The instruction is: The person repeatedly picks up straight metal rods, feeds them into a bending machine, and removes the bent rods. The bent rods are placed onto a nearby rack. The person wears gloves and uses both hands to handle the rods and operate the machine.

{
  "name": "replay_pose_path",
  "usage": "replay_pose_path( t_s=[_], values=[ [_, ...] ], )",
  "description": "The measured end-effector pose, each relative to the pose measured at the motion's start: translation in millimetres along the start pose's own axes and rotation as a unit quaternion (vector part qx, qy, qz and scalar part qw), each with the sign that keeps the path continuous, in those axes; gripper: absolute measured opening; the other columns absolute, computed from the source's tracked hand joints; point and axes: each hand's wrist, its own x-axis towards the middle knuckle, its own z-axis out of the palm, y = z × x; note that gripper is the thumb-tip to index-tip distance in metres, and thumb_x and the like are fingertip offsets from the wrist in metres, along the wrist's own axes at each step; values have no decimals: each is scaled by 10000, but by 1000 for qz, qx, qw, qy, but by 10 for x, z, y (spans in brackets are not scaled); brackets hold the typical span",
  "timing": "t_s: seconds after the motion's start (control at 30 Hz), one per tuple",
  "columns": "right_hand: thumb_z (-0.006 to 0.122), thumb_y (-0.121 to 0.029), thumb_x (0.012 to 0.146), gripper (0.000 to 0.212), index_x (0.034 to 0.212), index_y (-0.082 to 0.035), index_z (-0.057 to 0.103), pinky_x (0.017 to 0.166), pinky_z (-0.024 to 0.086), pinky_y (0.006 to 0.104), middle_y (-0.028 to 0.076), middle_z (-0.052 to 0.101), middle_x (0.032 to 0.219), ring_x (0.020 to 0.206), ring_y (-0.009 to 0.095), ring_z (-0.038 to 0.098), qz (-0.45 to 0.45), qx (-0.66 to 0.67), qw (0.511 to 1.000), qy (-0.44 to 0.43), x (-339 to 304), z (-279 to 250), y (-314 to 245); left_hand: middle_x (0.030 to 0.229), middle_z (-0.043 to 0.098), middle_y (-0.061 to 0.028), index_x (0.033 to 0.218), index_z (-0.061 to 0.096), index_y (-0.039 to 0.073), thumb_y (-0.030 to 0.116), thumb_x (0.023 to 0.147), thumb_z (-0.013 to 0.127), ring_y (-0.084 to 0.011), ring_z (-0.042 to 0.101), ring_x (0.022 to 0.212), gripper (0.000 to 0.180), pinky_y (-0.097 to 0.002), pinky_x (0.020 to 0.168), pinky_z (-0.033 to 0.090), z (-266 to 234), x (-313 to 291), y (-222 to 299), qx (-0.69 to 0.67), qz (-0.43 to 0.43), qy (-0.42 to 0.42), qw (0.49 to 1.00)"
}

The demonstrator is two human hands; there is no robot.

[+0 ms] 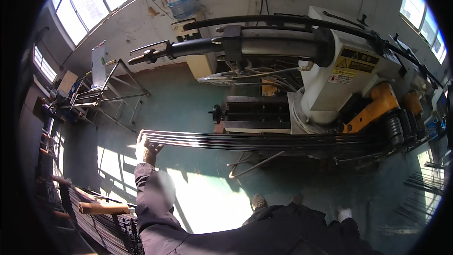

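Observation:
Several long, thin, dark metal rods [212, 140] run side by side from the left into the bending-type machine [325, 85] on the right. My left hand [147, 148], at the end of my outstretched arm, is closed around their left ends, and sunlight glints off the rods beside it. The rods pass below the machine's dark bed [257, 113] in the picture, toward its orange arm [373, 106] and a dark coiled spring part [394, 130]. My right hand [344, 214], in a white glove, is low beside my body, away from the rods; its fingers are too small and partly hidden to make out.
A rack of stacked dark bars [101, 229] with a tan roller [104, 208] stands at lower left. More loose rods [427, 182] lie at far right. A metal frame stand [111, 97] is at the back left, near a water dispenser [198, 61]. A bent hose [255, 165] juts out below the rods.

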Motion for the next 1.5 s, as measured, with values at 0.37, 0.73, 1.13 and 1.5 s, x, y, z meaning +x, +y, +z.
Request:
replay_pose_path(
  t_s=[0.37,0.73,1.13,1.5],
  values=[
    [638,-126,978,196,1095,-119,795,770,600,474,176,769,939,876,363,753,-211,-185,960,12,577,-485,-1300,1485,647,-151,1519,520,85,614,1110,537,-388,666,1304,669,-594,1111,574,-148,353,-345,-111,4,104,988],
    [770,-450,948,536,1169,39,790,959,560,482,278,784,1124,1079,458,728,178,209,952,-135,1530,-609,-318,1389,691,-88,1167,668,134,632,1099,554,-326,638,1229,516,-558,1011,576,1048,-1159,-3605,-52,-299,169,938],
    [594,-372,1055,451,1256,-16,783,1004,563,489,202,797,1202,1208,401,720,-122,-87,988,-25,3268,-1780,582,1088,745,-153,1308,710,71,284,1028,737,-322,749,940,352,-446,726,625,4128,-3023,-5038,242,-272,-142,921],
    [672,-608,954,636,1159,-26,824,984,569,471,281,782,1138,1133,429,746,183,148,968,-90,2187,-2010,508,1035,749,-136,1337,694,80,236,1051,686,-296,747,833,325,-430,682,624,4831,-2941,-4872,276,-308,-128,902]
  ],
)
